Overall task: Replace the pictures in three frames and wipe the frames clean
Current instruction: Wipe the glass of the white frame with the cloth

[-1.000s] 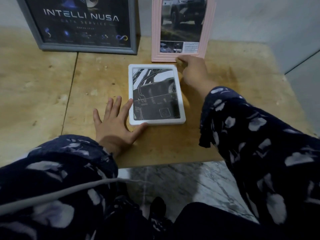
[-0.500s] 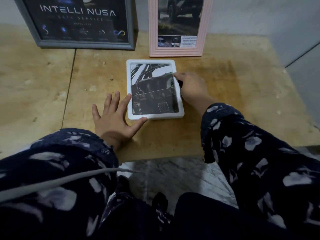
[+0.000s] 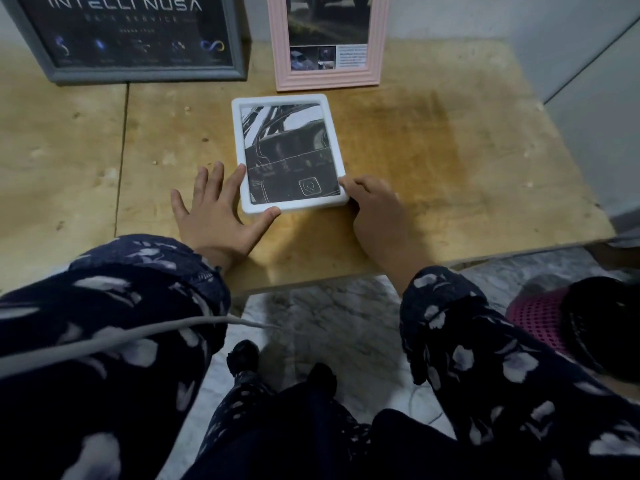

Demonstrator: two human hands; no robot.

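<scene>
Head view: white frame (image 3: 289, 152) flat at centre of plywood surface (image 3: 433, 161). Left hand (image 3: 218, 213) splayed flat, touching its lower-left corner; right hand (image 3: 375, 202) curled at lower-right corner, grip unclear. Pink frame (image 3: 327, 69), grey frame (image 3: 138, 69) upright above.

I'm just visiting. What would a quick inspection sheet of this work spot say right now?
Surface: worn, stained wooden table.
Job's things: white frame flat; grey frame and pink frame upright at the back.
Clutter: nothing seen on the table.
Hands: left hand flat at the white frame's near left corner; right hand at its near right corner.
Cables: grey cord across the left sleeve.
Surroundings: marble floor, pale wall.
</scene>
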